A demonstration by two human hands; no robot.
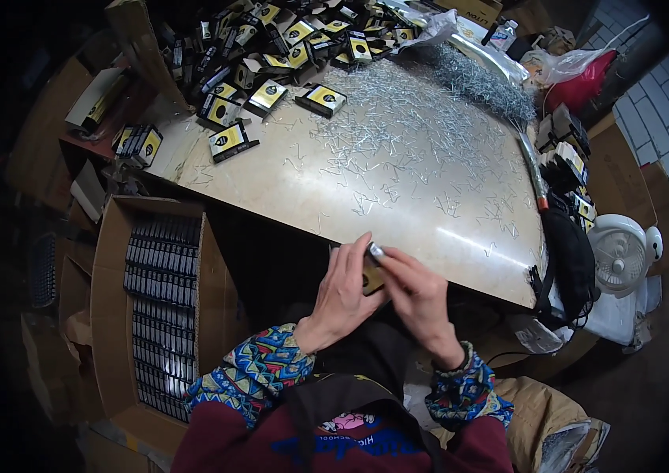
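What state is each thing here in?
Left hand: closed around a small box.
Right hand: fingers bent, gripping that box.
Held box: in both hands, partly hidden.
Loose boxes: heaped, some flaps open.
Wires: bent, scattered over the table.
Carton: open, filled with rows of packed boxes.
Fan: running or not, unclear.
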